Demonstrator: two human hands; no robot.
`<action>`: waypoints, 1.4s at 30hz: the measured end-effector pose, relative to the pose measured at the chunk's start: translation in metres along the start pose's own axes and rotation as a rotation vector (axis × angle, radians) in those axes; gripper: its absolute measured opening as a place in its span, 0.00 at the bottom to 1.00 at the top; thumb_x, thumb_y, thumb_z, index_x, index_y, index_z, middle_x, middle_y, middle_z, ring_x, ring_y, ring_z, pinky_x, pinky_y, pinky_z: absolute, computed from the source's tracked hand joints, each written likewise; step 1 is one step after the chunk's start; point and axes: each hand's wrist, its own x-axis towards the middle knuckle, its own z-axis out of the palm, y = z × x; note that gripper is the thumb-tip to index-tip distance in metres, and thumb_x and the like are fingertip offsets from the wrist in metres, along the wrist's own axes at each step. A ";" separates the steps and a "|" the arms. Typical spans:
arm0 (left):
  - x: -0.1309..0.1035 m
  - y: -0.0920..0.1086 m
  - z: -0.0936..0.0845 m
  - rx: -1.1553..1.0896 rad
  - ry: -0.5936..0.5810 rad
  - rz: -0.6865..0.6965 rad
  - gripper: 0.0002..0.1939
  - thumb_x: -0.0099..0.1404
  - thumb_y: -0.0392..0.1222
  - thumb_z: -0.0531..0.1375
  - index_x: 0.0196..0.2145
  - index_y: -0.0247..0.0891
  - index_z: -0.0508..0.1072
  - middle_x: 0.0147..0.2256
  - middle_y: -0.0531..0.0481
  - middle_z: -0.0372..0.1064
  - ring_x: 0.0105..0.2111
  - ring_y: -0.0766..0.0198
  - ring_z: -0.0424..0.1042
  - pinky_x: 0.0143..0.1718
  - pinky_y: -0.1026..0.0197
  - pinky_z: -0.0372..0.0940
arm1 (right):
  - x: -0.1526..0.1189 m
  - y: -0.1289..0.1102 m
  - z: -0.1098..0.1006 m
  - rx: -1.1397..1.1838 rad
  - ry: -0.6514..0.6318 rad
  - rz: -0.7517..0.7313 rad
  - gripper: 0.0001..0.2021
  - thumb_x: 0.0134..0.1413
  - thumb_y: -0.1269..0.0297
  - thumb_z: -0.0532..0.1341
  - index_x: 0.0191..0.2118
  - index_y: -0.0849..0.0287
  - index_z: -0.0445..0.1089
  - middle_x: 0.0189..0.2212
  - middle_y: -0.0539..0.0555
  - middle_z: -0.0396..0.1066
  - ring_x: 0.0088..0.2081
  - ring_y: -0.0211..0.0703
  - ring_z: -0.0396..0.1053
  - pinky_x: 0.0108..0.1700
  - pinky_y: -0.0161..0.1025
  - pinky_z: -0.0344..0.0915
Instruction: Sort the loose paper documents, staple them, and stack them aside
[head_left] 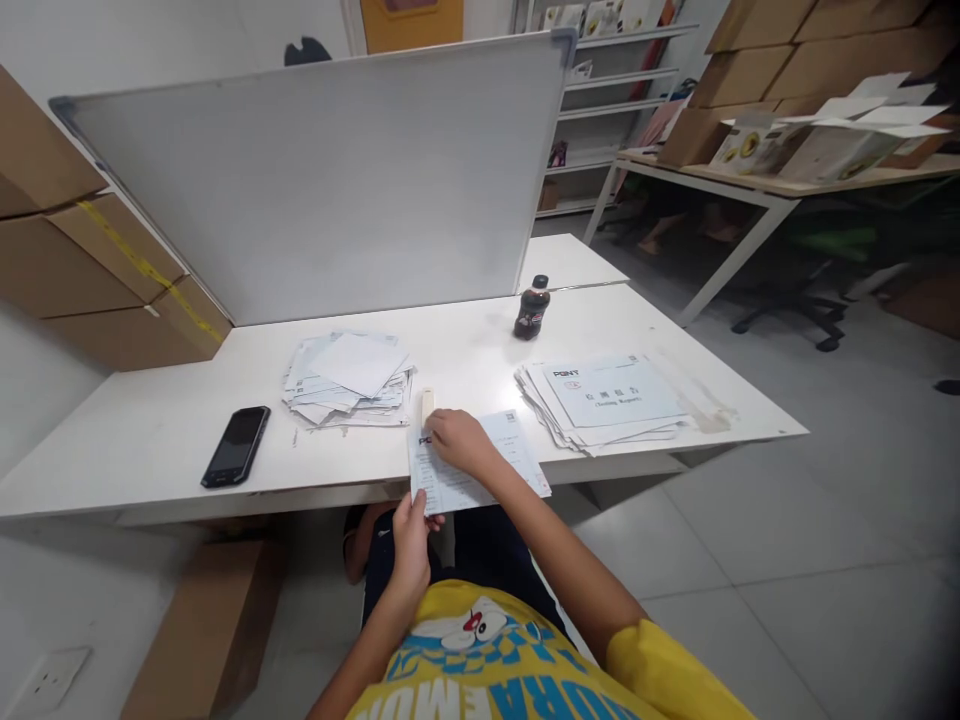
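Head view, centre of the frame: we have the paper (454, 487), pale blue and printed, lying aslant at the near edge of the worktop (150, 425), its lower part reaching out past that edge. How many sheets there are we cannot tell. Our left hand (410, 520) pinches its lower left corner, thumb on top. Our right hand (455, 438) lies over its upper part, fingers bunched at the near end of a cream tool (427, 402); we cannot tell whether they grip it or only press on it.

As we judge it, a slack left pinch could let the overhanging part sag and slip off the edge. A tug from that side while the right hand bears down could skew or crease the upper left corner, and our own hand covers part of the print there.

Just beside the tool, the left pile (349, 380) lies ragged, so a careless sweep might scatter its loose sheets. The right pile (611, 395) fans near the worktop's edge, where our right arm could nudge it. Above it stands a capped bottle (532, 312); knocked over, it might roll onto those reports. The phone (236, 447) rests at left, and a whiteboard (322, 180) leans behind everything.
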 end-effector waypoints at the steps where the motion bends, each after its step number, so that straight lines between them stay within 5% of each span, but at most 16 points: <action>1: -0.010 0.003 -0.003 -0.034 0.015 0.004 0.25 0.47 0.58 0.70 0.34 0.35 0.74 0.23 0.54 0.68 0.20 0.70 0.65 0.21 0.67 0.59 | -0.016 0.003 -0.007 0.082 0.012 -0.059 0.13 0.60 0.73 0.51 0.43 0.62 0.73 0.42 0.59 0.75 0.44 0.47 0.71 0.48 0.43 0.65; 5: -0.035 0.024 -0.011 -0.130 0.090 0.038 0.23 0.48 0.57 0.70 0.35 0.37 0.75 0.22 0.55 0.67 0.19 0.72 0.61 0.20 0.67 0.57 | -0.088 -0.001 -0.022 0.414 0.109 -0.232 0.16 0.64 0.63 0.53 0.53 0.53 0.70 0.51 0.55 0.74 0.53 0.45 0.70 0.54 0.44 0.67; 7: -0.039 0.039 -0.004 -0.170 0.067 0.020 0.24 0.46 0.56 0.72 0.34 0.37 0.75 0.23 0.54 0.68 0.20 0.72 0.61 0.20 0.67 0.58 | -0.114 -0.008 -0.016 0.331 0.136 -0.281 0.26 0.60 0.59 0.59 0.63 0.55 0.61 0.59 0.58 0.67 0.60 0.50 0.64 0.57 0.49 0.66; 9: -0.040 0.052 0.012 -0.215 -0.018 -0.024 0.25 0.43 0.54 0.74 0.34 0.36 0.75 0.26 0.52 0.70 0.22 0.71 0.64 0.22 0.67 0.60 | -0.129 -0.007 -0.005 0.196 0.224 -0.335 0.27 0.61 0.67 0.57 0.65 0.56 0.56 0.60 0.61 0.65 0.59 0.51 0.66 0.54 0.49 0.69; 13: -0.047 0.069 0.051 -0.216 -0.274 -0.052 0.24 0.46 0.55 0.72 0.34 0.35 0.75 0.26 0.51 0.69 0.23 0.69 0.64 0.22 0.66 0.61 | -0.141 0.019 -0.003 0.046 0.479 -0.338 0.28 0.60 0.78 0.51 0.64 0.52 0.58 0.50 0.61 0.74 0.45 0.48 0.75 0.41 0.45 0.72; 19: -0.044 0.084 0.090 -0.228 -0.489 -0.047 0.19 0.53 0.53 0.69 0.33 0.35 0.75 0.24 0.52 0.67 0.23 0.68 0.64 0.25 0.65 0.61 | -0.144 0.023 -0.039 0.143 0.691 -0.211 0.34 0.60 0.62 0.57 0.70 0.51 0.45 0.62 0.63 0.60 0.62 0.58 0.62 0.54 0.57 0.68; 22: -0.032 0.090 0.098 -0.265 -0.553 -0.116 0.14 0.57 0.50 0.66 0.33 0.36 0.74 0.25 0.52 0.67 0.22 0.68 0.63 0.23 0.66 0.59 | -0.136 0.018 -0.042 -0.006 0.675 -0.145 0.30 0.60 0.67 0.56 0.67 0.49 0.52 0.60 0.60 0.65 0.60 0.55 0.64 0.55 0.56 0.67; 24: -0.021 0.096 0.097 -0.098 -0.660 -0.033 0.14 0.59 0.51 0.65 0.32 0.37 0.74 0.25 0.51 0.68 0.23 0.67 0.64 0.25 0.65 0.60 | -0.135 0.033 -0.048 -0.074 0.663 -0.054 0.25 0.61 0.72 0.51 0.62 0.47 0.62 0.55 0.56 0.71 0.56 0.51 0.69 0.54 0.52 0.69; 26: -0.003 0.104 0.090 0.225 -0.711 0.213 0.13 0.61 0.51 0.63 0.29 0.38 0.75 0.24 0.50 0.69 0.25 0.64 0.66 0.30 0.62 0.62 | -0.140 0.063 -0.061 -0.126 0.671 0.128 0.24 0.60 0.73 0.49 0.58 0.47 0.68 0.53 0.54 0.73 0.53 0.51 0.72 0.51 0.50 0.70; 28: 0.025 0.112 0.078 0.546 -0.570 0.543 0.12 0.62 0.49 0.61 0.27 0.39 0.76 0.25 0.48 0.71 0.30 0.59 0.70 0.37 0.59 0.64 | -0.150 0.101 -0.077 -0.212 0.700 0.288 0.23 0.59 0.72 0.50 0.55 0.49 0.71 0.53 0.55 0.73 0.51 0.54 0.73 0.49 0.51 0.70; 30: 0.062 0.118 0.064 0.784 -0.292 0.808 0.10 0.63 0.46 0.60 0.31 0.39 0.77 0.32 0.43 0.74 0.39 0.52 0.72 0.47 0.54 0.63 | -0.159 0.138 -0.084 -0.321 0.822 0.348 0.23 0.56 0.72 0.51 0.54 0.53 0.73 0.51 0.58 0.74 0.50 0.57 0.73 0.50 0.53 0.69; 33: 0.124 0.116 0.039 1.107 0.048 0.916 0.15 0.64 0.41 0.58 0.46 0.35 0.75 0.50 0.34 0.71 0.59 0.42 0.61 0.60 0.44 0.51 | -0.161 0.177 -0.068 -0.411 1.069 0.339 0.22 0.53 0.71 0.51 0.51 0.57 0.74 0.49 0.62 0.74 0.57 0.59 0.68 0.57 0.57 0.62; 36: 0.169 0.103 0.015 1.303 0.194 0.851 0.24 0.66 0.42 0.54 0.58 0.30 0.67 0.62 0.32 0.60 0.65 0.41 0.50 0.64 0.40 0.42 | -0.152 0.197 -0.026 -0.318 0.875 0.336 0.26 0.48 0.72 0.52 0.53 0.57 0.72 0.53 0.60 0.72 0.60 0.56 0.64 0.61 0.59 0.57; 39: 0.187 0.089 0.002 1.336 0.191 0.850 0.22 0.70 0.41 0.47 0.58 0.32 0.68 0.61 0.35 0.62 0.65 0.44 0.53 0.65 0.41 0.41 | -0.145 0.210 0.012 -0.072 0.591 0.358 0.28 0.45 0.72 0.51 0.53 0.54 0.72 0.54 0.57 0.72 0.59 0.51 0.65 0.60 0.56 0.58; 42: 0.187 0.084 -0.002 1.287 0.171 0.879 0.21 0.71 0.39 0.45 0.54 0.33 0.72 0.58 0.36 0.67 0.63 0.47 0.57 0.63 0.44 0.46 | -0.147 0.222 0.029 0.162 0.591 0.423 0.27 0.44 0.70 0.50 0.50 0.54 0.74 0.52 0.56 0.73 0.58 0.49 0.67 0.61 0.56 0.58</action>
